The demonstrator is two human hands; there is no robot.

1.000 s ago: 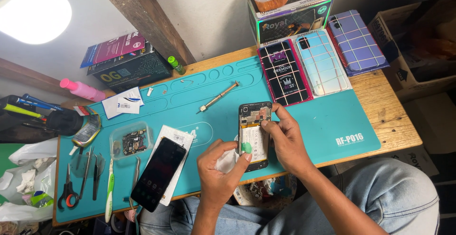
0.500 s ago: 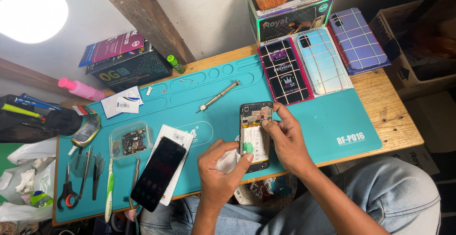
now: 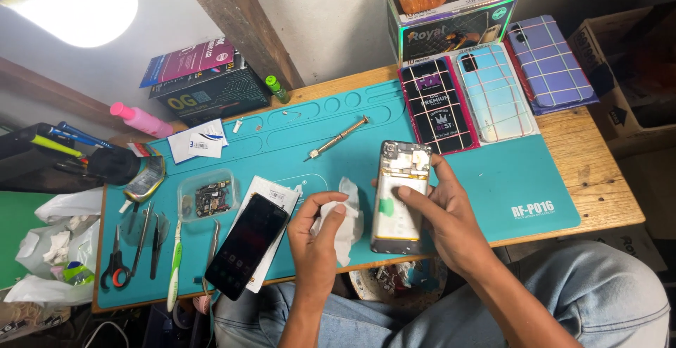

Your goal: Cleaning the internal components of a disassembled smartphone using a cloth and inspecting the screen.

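Holding one opened phone, one tissue

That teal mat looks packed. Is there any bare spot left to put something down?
Yes. The teal mat is bare right of the opened phone, below the phone covers. A smaller gap lies between the screwdriver and the white card. The left end is crowded with tools and a parts tray.

Phone-repair workshop: teal repair mat, screwdriver
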